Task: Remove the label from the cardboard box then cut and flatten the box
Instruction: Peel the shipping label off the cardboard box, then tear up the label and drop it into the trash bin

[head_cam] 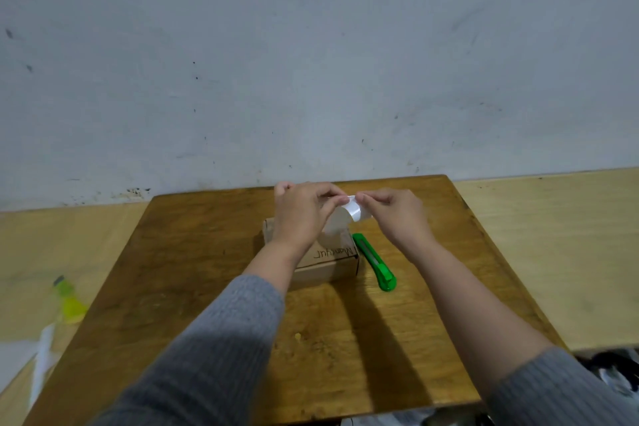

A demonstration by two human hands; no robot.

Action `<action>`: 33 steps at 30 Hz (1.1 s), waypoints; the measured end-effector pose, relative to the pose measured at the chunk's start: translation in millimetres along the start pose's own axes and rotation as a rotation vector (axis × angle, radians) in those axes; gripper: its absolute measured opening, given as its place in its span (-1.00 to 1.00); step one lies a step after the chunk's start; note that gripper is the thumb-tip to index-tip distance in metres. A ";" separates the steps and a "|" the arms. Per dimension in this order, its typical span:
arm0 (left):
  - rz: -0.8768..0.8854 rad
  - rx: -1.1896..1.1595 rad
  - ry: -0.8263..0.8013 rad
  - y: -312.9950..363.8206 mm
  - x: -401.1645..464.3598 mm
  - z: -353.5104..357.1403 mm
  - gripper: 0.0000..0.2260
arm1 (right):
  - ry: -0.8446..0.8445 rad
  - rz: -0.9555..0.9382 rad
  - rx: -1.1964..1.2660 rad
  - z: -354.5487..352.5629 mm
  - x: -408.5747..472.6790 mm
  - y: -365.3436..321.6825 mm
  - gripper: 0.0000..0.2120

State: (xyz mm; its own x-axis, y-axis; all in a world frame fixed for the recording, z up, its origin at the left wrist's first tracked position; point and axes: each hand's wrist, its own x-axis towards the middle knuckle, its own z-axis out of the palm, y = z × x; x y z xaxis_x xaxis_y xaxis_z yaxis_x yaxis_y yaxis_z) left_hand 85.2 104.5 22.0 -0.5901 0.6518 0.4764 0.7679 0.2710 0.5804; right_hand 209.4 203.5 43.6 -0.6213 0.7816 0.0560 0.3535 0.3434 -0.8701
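Small brown cardboard box (pixel 323 261) resting closed near the middle of the brown wooden counter (pixel 193 287), long axis running left to right, slightly skewed so the right end sits a little nearer the camera. Black handwritten lettering on the box top, upside down from this view, reading toward the left. Near side panel plain and facing the camera.

White curled paper label (pixel 347 214) lifted above the box, upper end raised and rolled over on itself, lower end dropping toward the box top; hard to tell whether that lower end is attached to the cardboard or merely hanging against it. Long axis of the label steeply tilted, running from the box top up toward the far right.

Left hand (pixel 306 211) above the far left part of the box, fingertips pinching the left side of the label's upper edge. Right hand (pixel 394 214) above and just right of the box, thumb and forefinger pinching the right side of that same edge. Fingertips of the two hands nearly meeting over the label. Grey ribbed sleeves on both forearms, pushed back from the wrists.

Green plastic utility knife (pixel 375 261) lying flat on the counter just right of the box, untouched, long axis diagonal: narrow end pointing away and toward the box's far right corner, broad end nearer the camera and further right.
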 end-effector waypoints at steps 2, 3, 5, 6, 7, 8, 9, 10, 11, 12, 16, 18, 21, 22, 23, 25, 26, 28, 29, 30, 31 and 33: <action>-0.029 0.023 0.038 3.5 -4.6 -0.1 -0.86 | 0.000 0.018 0.008 -1.4 -2.0 -2.9 -0.73; -0.046 0.030 0.053 6.3 -7.0 -0.9 -0.86 | 0.000 0.026 0.021 -2.6 -3.6 -4.3 -0.71; -0.084 0.039 0.058 13.9 -12.7 -3.9 -0.85 | 0.000 0.031 0.065 -4.9 -8.7 -5.4 -0.69; -0.097 0.053 0.052 19.1 -16.4 -6.1 -0.85 | 0.001 0.036 0.109 -6.7 -12.2 -5.8 -0.69; -0.110 0.074 0.043 23.2 -20.8 -7.6 -0.84 | -0.002 0.049 0.161 -8.9 -16.6 -6.6 -0.68; -0.123 0.094 0.036 28.1 -27.2 -9.9 -0.84 | -0.007 0.057 0.199 -11.9 -22.3 -7.5 -0.65; -0.143 0.104 0.033 31.6 -34.9 -12.4 -0.84 | -0.014 0.056 0.210 -15.9 -27.8 -7.7 -0.63; -0.171 0.104 0.037 34.7 -43.5 -15.5 -0.84 | -0.018 0.047 0.201 -21.1 -33.9 -7.4 -0.62; -0.204 0.097 0.050 37.7 -53.1 -19.7 -0.84 | -0.021 0.038 0.188 -27.5 -41.6 -6.7 -0.62; -0.238 0.086 0.065 39.4 -63.1 -23.3 -0.83 | -0.027 0.019 0.176 -34.5 -51.1 -5.8 -0.63; -0.226 0.041 0.087 52.6 -99.4 -40.4 -0.79 | -0.047 -0.149 0.115 -53.4 -98.8 -1.6 -0.76; -0.200 0.015 0.091 67.8 -112.1 -46.7 -0.77 | 0.014 -0.175 0.208 -57.2 -125.2 0.2 -0.81; -0.183 -0.029 0.076 96.9 -127.0 -49.9 -0.68 | 0.198 -0.225 0.291 -67.5 -157.4 6.9 -0.88; -0.167 -0.053 0.065 105.7 -131.2 -48.7 -0.65 | 0.241 -0.244 0.270 -72.7 -166.0 9.5 -0.90; -0.146 -0.079 0.054 114.1 -135.4 -46.8 -0.63 | 0.271 -0.257 0.238 -78.2 -173.5 12.1 -0.91; -0.102 -0.114 0.033 130.9 -142.0 -41.9 -0.61 | 0.299 -0.288 0.180 -91.4 -185.9 14.1 -0.87; -0.078 -0.114 0.024 140.6 -144.3 -40.1 -0.61 | 0.305 -0.307 0.168 -99.5 -190.9 13.5 -0.84; -0.025 -0.101 0.014 160.5 -145.9 -36.6 -0.68 | 0.310 -0.329 0.169 -118.0 -197.7 9.9 -0.83; 0.007 -0.092 0.006 170.8 -145.9 -35.4 -0.72 | 0.316 -0.333 0.177 -127.6 -200.0 9.4 -0.84; 0.038 -0.090 -0.009 179.1 -145.1 -33.3 -0.76 | 0.327 -0.328 0.194 -137.1 -201.7 10.2 -0.84; 0.066 -0.095 -0.033 186.6 -143.4 -29.6 -0.79 | 0.338 -0.314 0.220 -147.1 -202.4 11.8 -0.84; 0.108 -0.143 -0.078 199.9 -139.4 -18.8 -0.84 | 0.371 -0.278 0.258 -168.2 -200.6 17.0 -0.84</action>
State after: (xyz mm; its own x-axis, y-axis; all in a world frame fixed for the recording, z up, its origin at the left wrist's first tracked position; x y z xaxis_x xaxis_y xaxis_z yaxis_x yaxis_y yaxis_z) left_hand 316.2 54.5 84.0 -0.4811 0.7259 0.4915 0.7792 0.0970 0.6193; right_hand 457.7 140.1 99.9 -0.3612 0.8269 0.4311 -0.0021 0.4615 -0.8871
